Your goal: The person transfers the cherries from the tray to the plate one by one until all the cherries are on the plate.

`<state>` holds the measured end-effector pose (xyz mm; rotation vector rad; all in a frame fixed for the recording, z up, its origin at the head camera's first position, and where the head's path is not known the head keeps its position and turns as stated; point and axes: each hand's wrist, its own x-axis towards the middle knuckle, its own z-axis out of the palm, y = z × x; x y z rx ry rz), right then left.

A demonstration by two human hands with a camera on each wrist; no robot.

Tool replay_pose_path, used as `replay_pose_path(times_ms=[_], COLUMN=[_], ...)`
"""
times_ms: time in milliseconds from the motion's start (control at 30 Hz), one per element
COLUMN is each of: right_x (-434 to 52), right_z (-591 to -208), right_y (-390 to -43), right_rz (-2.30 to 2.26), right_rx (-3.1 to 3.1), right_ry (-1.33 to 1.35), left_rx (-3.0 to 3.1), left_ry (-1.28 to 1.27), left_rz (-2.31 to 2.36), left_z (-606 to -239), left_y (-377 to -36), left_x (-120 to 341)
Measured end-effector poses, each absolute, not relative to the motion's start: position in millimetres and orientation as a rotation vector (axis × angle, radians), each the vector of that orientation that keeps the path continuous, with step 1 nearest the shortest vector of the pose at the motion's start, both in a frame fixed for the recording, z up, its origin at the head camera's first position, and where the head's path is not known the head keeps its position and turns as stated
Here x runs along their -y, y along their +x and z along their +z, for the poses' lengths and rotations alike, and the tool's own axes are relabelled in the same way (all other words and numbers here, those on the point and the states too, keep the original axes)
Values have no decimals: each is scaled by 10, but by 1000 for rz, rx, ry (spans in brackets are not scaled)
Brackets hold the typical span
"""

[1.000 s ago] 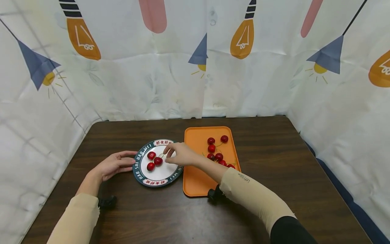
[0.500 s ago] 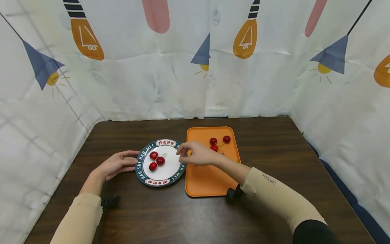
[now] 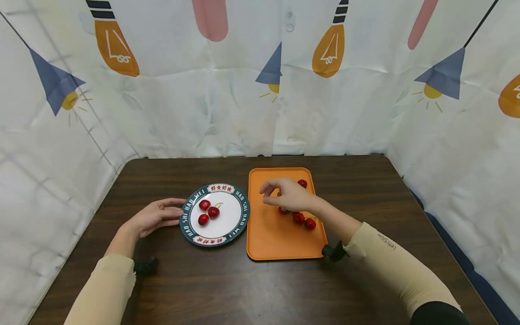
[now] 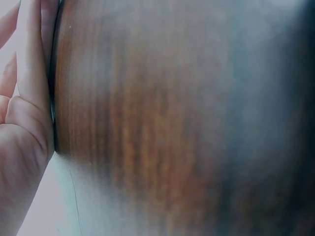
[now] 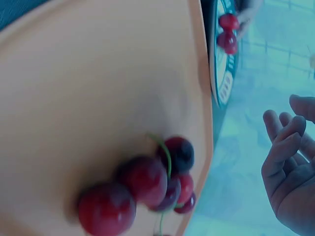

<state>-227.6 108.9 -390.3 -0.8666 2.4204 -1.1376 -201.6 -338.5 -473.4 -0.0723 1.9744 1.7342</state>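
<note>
My left hand (image 3: 156,217) rests at the left rim of a round plate (image 3: 245,210) with a dark green patterned border, its fingers fairly straight. Three red cherries (image 3: 213,212) with stems lie on the plate's white middle. To the right stands an orange tray (image 3: 270,241) bearing several more cherries (image 3: 298,218). Over that tray hovers my right hand (image 3: 289,195), fingers loosely bent, nothing between thumb and fingertips; it hides some of the cherries. In the right wrist view the hand (image 5: 295,172) is raised apart from the clustered cherries (image 5: 142,179).
Plate and tray sit side by side on a dark wooden table (image 3: 195,289). A white curtain (image 3: 227,113) printed with lamps and bulbs hangs behind and around it. Black wrist devices (image 3: 334,251) are worn under both forearms.
My right hand has moved right, from above the plate to above the tray. The left hand stays at the plate's rim, and the cherries on the plate lie as before.
</note>
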Motion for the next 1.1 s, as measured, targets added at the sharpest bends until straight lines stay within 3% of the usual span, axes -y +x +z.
replay_pose_path(times_ms=[700,1100], right_x=[-1744,-1908], right_z=[-4228,-4403], right_y=[-2641,-2768], right_rz=[-1431,-1358], right_rx=[-2536,-2673], right_ry=[-376,-244], left_rx=[-1972,-1989], left_ry=[-64,-90], left_rz=[1725,1730], left_z=[-4720,-4756], left_y=[-2012,-2028], left_x=[3392,3407])
